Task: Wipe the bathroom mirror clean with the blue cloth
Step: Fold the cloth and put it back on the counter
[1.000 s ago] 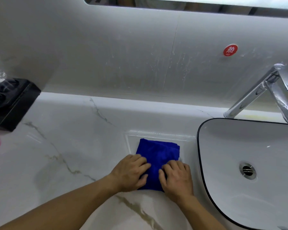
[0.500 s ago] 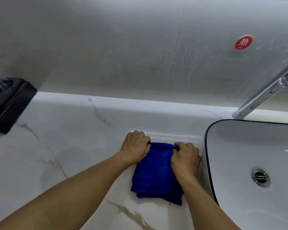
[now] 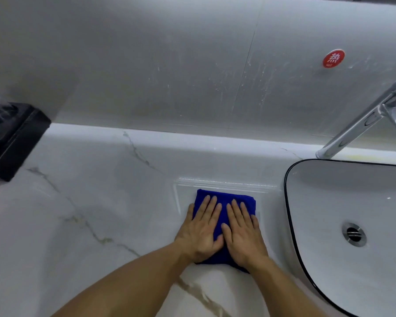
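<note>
Beside the white basin (image 3: 329, 202), on its left, the folded blue cloth (image 3: 224, 200) lies flat on the marble desk (image 3: 89, 213); the left hand (image 3: 200, 232) and right hand (image 3: 244, 234) rest side by side on the cloth, fingers (image 3: 212, 205) straight and pressing down, gripping nothing; behind the basin stands a chrome tap (image 3: 361, 124); far left of the basin sits a black box (image 3: 12, 138).

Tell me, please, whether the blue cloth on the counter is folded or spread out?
Folded. The blue cloth lies as a compact, thick rectangle, and the left hand and right hand press flat on it.
</note>
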A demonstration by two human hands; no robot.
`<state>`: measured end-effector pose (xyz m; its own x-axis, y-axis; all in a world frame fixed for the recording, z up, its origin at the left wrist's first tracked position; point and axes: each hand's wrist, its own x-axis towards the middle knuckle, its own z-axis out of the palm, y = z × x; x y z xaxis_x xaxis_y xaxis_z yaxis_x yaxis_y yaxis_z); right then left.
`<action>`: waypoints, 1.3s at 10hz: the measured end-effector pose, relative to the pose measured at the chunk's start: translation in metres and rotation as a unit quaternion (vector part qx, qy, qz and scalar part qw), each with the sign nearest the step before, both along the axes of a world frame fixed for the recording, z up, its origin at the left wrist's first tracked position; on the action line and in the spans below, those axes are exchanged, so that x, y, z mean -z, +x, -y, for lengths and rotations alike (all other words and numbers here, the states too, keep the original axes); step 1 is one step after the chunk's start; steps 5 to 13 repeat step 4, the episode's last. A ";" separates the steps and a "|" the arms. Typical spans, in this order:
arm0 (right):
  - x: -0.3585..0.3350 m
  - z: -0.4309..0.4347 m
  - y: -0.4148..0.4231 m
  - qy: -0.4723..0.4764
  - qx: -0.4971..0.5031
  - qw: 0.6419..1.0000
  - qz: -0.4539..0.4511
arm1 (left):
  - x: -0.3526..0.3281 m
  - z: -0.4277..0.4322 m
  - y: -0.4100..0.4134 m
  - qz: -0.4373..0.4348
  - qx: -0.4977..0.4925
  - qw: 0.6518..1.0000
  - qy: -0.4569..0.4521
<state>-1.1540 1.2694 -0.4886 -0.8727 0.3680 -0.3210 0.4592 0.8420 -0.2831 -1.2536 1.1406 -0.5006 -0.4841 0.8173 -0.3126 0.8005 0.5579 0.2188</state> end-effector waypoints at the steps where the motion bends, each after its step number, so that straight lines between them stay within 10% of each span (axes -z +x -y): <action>1: -0.005 -0.002 -0.001 -0.010 -0.012 0.999 0.035 | -0.003 -0.002 -0.002 0.013 0.015 0.999 -0.027; 13: -0.060 0.019 0.037 -0.017 -0.004 0.996 0.092 | -0.064 0.031 0.027 -0.021 -0.013 0.996 -0.085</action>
